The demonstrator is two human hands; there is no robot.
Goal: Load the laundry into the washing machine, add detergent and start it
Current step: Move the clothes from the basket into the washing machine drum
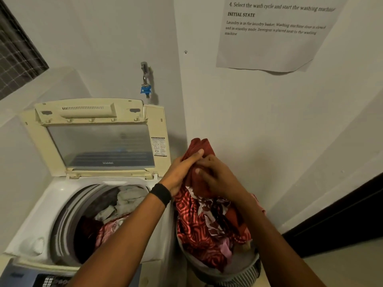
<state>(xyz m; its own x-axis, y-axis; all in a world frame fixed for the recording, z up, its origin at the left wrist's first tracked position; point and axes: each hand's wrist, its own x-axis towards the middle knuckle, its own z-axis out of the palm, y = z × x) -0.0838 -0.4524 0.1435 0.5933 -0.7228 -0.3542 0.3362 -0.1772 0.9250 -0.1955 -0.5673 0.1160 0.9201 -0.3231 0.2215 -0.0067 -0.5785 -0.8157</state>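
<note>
Both hands grip one bunch of red cloth (200, 146), our left hand (182, 172) and right hand (215, 177) curled round its top, above the laundry basket (240, 268) beside the washing machine's (41, 214) right edge. Its tail trails into the basket (tangled, we suspect), so it may drag other pieces out or snag the rim. A wall sheet (269, 48) reads "4. Select the wash cycle and start the washing machine" and "INITIAL STATE".

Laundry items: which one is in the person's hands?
The dark red patterned garment, gripped by left hand and right hand above the basket; the pale cloth and pink cloth lie inside the drum.
</note>
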